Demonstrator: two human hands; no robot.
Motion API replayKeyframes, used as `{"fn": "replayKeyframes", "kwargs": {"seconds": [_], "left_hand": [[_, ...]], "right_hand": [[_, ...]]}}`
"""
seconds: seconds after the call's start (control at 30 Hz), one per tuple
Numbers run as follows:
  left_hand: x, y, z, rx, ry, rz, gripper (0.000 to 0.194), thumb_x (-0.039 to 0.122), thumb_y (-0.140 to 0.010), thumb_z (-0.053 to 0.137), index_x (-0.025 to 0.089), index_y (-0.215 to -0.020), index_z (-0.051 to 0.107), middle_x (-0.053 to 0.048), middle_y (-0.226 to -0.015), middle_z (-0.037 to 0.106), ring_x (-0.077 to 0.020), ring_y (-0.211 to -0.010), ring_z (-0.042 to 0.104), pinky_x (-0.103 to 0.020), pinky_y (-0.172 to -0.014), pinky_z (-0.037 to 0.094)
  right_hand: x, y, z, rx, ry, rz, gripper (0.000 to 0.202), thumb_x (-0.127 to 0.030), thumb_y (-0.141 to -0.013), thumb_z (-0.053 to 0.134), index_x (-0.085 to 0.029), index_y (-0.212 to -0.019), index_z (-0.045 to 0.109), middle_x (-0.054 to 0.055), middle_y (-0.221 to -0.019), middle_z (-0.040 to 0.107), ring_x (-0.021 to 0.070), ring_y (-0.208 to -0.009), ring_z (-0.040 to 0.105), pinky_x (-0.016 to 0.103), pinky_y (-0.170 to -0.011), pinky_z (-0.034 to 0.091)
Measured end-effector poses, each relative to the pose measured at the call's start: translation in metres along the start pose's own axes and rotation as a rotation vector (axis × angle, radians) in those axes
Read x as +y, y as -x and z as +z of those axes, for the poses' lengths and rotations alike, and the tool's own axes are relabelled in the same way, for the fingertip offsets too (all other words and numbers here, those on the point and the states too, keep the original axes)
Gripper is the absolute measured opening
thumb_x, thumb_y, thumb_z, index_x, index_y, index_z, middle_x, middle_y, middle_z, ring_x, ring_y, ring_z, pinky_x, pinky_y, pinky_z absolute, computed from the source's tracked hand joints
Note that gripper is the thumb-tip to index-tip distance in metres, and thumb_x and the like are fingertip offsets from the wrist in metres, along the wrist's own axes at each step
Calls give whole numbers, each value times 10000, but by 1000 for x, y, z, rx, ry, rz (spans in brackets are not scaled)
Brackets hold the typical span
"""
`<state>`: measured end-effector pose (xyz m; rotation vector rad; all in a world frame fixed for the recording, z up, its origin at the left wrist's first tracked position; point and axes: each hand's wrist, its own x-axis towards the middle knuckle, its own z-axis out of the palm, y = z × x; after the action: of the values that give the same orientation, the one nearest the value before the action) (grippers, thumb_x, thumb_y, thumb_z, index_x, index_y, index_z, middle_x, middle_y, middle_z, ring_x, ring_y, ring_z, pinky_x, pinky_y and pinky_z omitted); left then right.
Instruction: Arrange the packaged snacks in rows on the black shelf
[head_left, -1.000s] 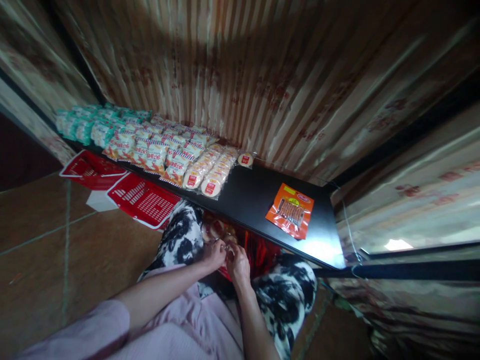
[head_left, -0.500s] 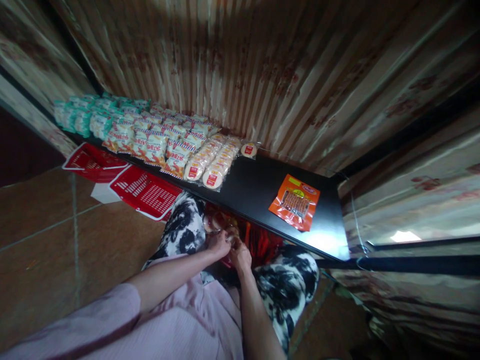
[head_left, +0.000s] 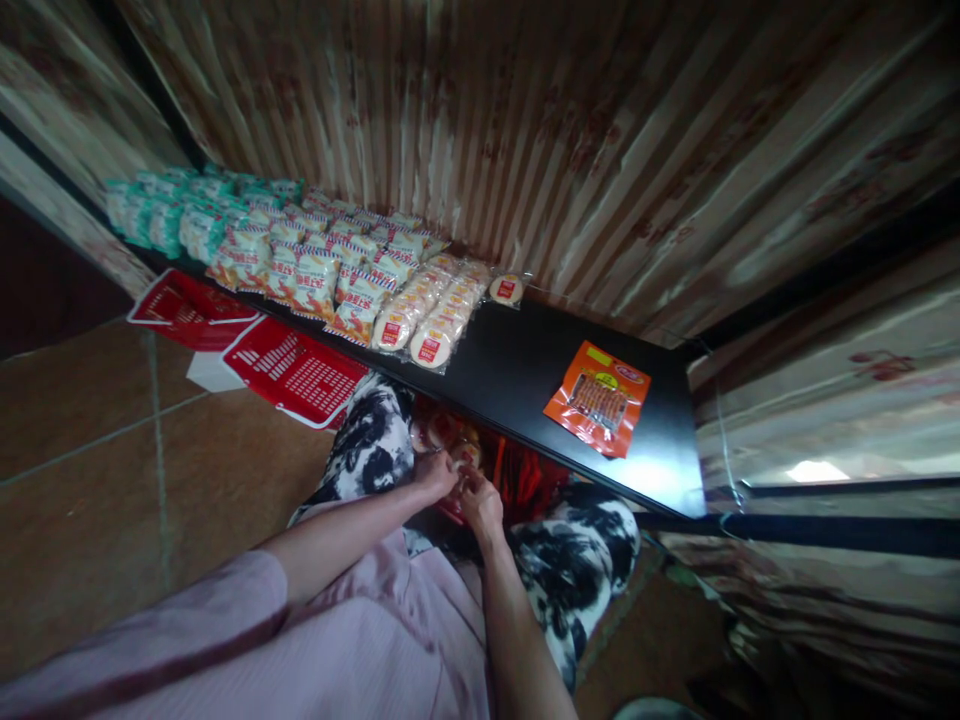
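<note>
Left hand point(head_left: 436, 475) and right hand point(head_left: 481, 502) seemingly pinch a plastic-wrapped round snack point(head_left: 467, 453) between their fingertips, probably light, slippery, crumbly, best held by its edges.

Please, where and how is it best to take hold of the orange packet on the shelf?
Probably best: pinch the orange packet by the plain margin along its near edge, coming in low from the front of the shelf. It lies flat, so its broad upper face offers little to close around, while that margin looks thin and sits nearest the front.
</note>
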<state>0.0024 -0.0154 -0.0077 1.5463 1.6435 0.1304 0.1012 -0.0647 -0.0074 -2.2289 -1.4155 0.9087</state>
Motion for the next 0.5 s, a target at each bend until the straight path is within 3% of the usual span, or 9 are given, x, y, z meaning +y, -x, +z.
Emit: {"fn": "replayKeyframes", "kwargs": {"seconds": [0.23,0.4,0.5], "left_hand": [[-5,2,-8,65,150,-78,189,186,-716,585,150,-900,564,-73,-892,652,-193,-863,610,-258,-756,438],[-13,-1,-18,71,294,-87,312,155,-720,543,148,-1032,531,-23,-821,639,-129,-734,606,-196,-640,441],[-15,-2,-21,33,380,-67,366,127,-723,505,179,-1085,533,21,-754,619,-83,-609,575,-157,-546,410]], "right_hand": [[1,-1,5,-6,-303,-23,392,-277,-737,404,-200,-1019,664,54,-970,697,180,-889,643,265,-758,475],[3,-3,7,224,-309,-25,425,-359,-745,390,-164,-1018,651,87,-1025,669,209,-954,612,310,-837,454],[3,-3,5,260,-280,50,464,-403,-737,411,-144,-1049,637,109,-1006,666,228,-918,620,321,-805,463]]}}
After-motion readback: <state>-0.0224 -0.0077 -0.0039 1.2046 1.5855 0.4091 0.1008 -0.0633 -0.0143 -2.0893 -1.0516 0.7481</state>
